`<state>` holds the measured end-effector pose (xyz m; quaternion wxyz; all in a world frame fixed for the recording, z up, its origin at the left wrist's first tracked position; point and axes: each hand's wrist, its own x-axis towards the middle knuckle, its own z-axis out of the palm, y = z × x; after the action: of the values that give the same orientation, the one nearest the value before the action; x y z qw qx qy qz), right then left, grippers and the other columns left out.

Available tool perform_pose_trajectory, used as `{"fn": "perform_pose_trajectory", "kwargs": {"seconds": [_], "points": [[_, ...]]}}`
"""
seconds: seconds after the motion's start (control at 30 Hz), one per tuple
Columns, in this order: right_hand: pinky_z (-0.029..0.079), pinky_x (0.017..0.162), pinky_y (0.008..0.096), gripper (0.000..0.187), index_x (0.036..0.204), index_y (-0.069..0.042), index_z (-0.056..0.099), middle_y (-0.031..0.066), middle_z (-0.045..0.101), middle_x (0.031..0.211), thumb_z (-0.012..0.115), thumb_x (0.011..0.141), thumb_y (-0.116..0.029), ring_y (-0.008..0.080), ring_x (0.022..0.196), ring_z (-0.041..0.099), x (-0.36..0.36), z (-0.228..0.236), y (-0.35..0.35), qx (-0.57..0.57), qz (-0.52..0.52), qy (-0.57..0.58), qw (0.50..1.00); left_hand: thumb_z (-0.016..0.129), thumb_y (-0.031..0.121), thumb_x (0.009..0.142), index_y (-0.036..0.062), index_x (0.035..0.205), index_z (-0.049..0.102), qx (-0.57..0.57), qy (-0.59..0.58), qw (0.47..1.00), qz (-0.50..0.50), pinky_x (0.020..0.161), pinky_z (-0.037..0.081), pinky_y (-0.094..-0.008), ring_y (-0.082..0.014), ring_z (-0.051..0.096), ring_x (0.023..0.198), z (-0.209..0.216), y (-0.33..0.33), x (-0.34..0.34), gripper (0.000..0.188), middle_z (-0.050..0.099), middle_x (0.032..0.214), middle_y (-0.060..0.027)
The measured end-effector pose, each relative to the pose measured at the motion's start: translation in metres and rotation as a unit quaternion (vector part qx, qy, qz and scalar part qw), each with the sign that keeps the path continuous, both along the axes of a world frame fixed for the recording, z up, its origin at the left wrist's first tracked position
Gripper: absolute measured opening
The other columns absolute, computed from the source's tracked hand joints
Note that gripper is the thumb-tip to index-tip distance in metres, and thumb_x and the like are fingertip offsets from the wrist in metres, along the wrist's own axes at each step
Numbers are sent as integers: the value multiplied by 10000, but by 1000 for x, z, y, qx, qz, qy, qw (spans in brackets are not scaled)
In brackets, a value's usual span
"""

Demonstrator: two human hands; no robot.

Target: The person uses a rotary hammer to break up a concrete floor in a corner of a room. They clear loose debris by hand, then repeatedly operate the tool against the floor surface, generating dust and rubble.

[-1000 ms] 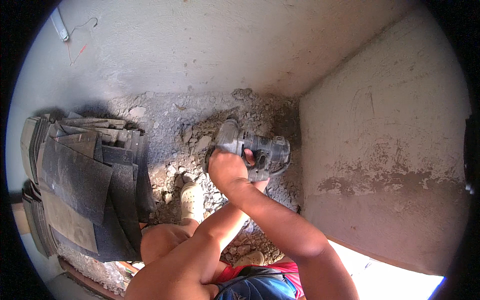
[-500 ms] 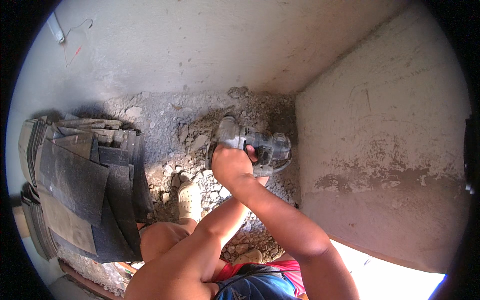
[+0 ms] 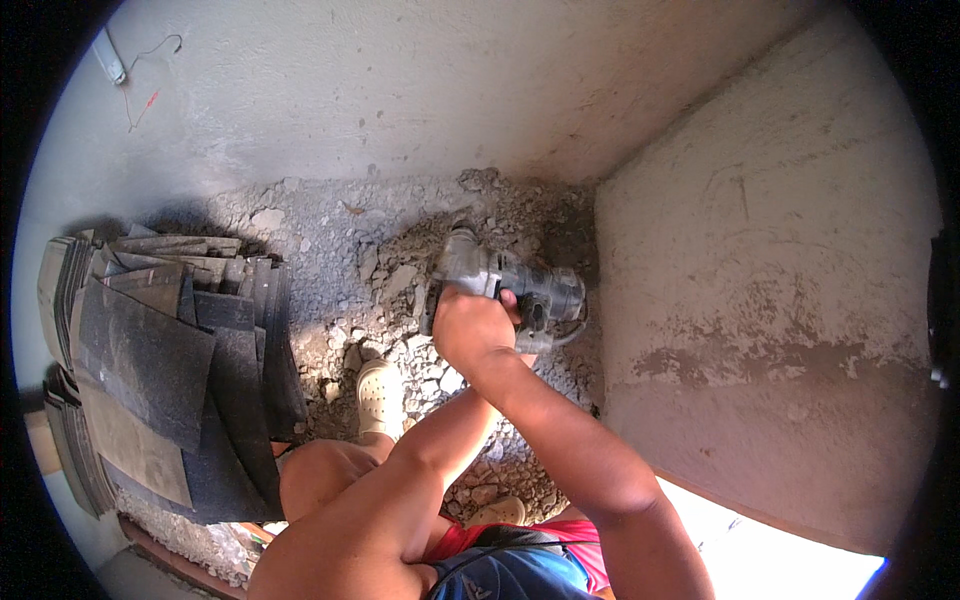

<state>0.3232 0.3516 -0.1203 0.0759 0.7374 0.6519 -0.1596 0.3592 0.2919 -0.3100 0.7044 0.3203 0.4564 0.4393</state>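
Note:
A dusty grey-and-black rotary hammer [image 3: 520,285] is held over broken rubble [image 3: 400,280], its nose toward the wall's foot. Whatever bit it carries is lost against the stones. My right hand [image 3: 472,328] wraps round the grip at the tool's left end, below the nose. My forearms cross, the right one on top. Mostly hidden behind the right wrist, my left hand [image 3: 512,306] shows a digit curled against the tool's middle. A cable loops at the tool's rear end.
Plastered walls [image 3: 400,90] meet in a corner beyond the tool, and another wall [image 3: 760,300] rises at right. Dark, thin slabs [image 3: 150,350] are stacked at left. My beige clog [image 3: 380,398] stands on rubble. A loose wire [image 3: 155,48] hangs at upper left.
The rotary hammer and both hands have shifted slightly to the right. The grip looks the same, and the slabs and rubble look unchanged.

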Motion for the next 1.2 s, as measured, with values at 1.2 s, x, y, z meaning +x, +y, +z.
{"fn": "perform_pose_trajectory", "kwargs": {"seconds": [1.2], "points": [[570, 843, 489, 400, 1035, 22, 734, 283, 720, 933, 758, 739, -247, 441, 944, 707, 62, 115, -31, 141, -188, 74, 969, 806, 313, 849, -23, 1196, 659, 75, -52, 995, 52, 857, 525, -386, -230, 698, 1051, 102, -14, 69, 505, 738, 1127, -132]]}}
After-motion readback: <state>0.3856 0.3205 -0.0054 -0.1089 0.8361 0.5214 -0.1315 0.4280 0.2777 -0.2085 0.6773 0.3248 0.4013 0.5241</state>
